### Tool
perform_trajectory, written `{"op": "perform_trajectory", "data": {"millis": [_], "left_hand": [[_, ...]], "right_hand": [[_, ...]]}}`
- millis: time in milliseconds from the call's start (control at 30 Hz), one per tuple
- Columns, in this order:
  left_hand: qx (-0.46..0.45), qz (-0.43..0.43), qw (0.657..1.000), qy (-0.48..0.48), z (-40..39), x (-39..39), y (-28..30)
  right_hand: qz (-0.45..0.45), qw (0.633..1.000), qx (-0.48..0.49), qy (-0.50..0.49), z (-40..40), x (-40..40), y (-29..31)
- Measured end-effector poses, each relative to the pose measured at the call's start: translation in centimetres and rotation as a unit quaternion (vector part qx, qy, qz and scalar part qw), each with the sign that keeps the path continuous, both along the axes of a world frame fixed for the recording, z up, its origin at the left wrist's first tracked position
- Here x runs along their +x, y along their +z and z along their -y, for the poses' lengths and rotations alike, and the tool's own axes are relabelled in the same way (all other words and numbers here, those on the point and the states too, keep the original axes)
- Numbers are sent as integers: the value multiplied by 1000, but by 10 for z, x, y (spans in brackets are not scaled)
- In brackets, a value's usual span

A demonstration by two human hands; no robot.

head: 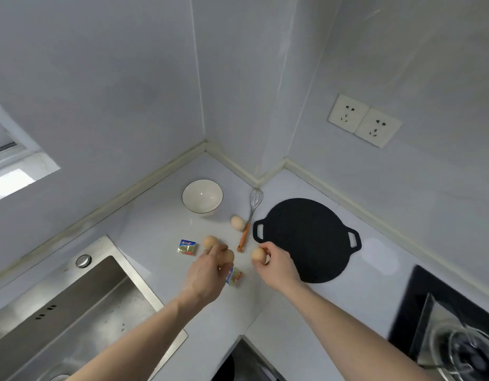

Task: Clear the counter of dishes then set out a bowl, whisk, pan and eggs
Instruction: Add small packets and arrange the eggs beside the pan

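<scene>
Right hand (273,266) curls its fingertips round an egg (258,254), held just off or on the counter (155,237); contact with the surface not clear. Left hand (207,273) is cupped over a second egg (229,255), fingers bent round it.

A third egg (210,241) lies just beyond the left fingertips; a fourth egg (237,222) sits further out, touching or nearly touching the whisk (250,215), which lies between the two hands and beyond them. Bowl (202,196) stands well past the left hand. Pan (306,239) lies flat just outside the right hand.

Handling, as judged: eggs are light, rigid but brittle, smooth and prone to roll on this slick top. Best taken round the middle with several fingertips, light squeeze, set down gently against something that stops rolling.

Two small foil packets (187,246) (234,276) lie near the left hand.
</scene>
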State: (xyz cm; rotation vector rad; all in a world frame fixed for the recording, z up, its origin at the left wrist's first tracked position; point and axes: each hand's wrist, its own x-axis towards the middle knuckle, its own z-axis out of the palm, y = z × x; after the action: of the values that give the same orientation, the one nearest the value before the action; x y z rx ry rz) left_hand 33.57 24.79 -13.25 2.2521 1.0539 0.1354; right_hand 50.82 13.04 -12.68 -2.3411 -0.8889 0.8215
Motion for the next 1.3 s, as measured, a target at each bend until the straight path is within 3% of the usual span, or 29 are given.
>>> {"op": "perform_trajectory", "data": {"millis": [267,533,900,1300], "left_hand": [[-41,48,991,-117,85,120,34],[-57,-24,975,-212,157,226,17],[-8,-79,956,-282,182,322,-26],[12,-55,959,-279,207,401,-57]], "right_hand": [[-58,976,12,-210,130,83,20],[-81,933,-11,-349,204,153,-2],[-46,944,-35,-324,230,239,-40],[-23,951,-41,-305,224,290,-59]]}}
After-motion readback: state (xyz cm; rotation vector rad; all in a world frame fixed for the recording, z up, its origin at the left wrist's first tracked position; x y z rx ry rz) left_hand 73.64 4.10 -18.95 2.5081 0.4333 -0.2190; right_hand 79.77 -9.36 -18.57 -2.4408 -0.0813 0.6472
